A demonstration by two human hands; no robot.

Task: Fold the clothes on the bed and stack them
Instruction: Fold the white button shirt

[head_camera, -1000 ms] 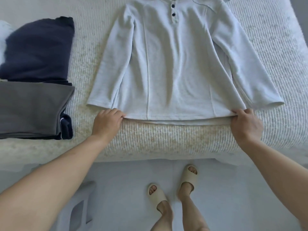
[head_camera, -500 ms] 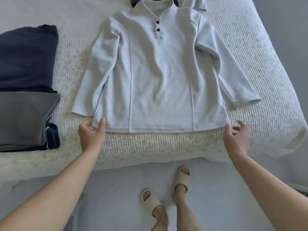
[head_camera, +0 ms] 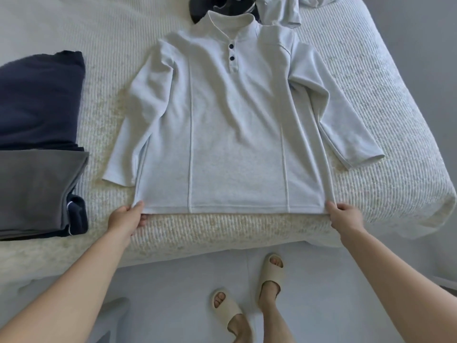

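A pale grey long-sleeved shirt with two dark buttons lies flat and face up on the white bed, hem toward me, sleeves angled outward. My left hand pinches the hem's left corner. The hem's right corner is pinched by my right hand. On the bed's left side sit folded clothes: a navy piece and, nearer me, a grey piece lying on another navy garment.
Unfolded clothes, dark and pale, lie bunched beyond the shirt's collar at the far edge. The bed's front edge runs just below the hem. My feet in beige slippers stand on the pale floor.
Both hands were gripping the hem, let go and opened half a second ago, and now pinch the two bottom corners again. The shirt lies slightly farther onto the bed and flatter.
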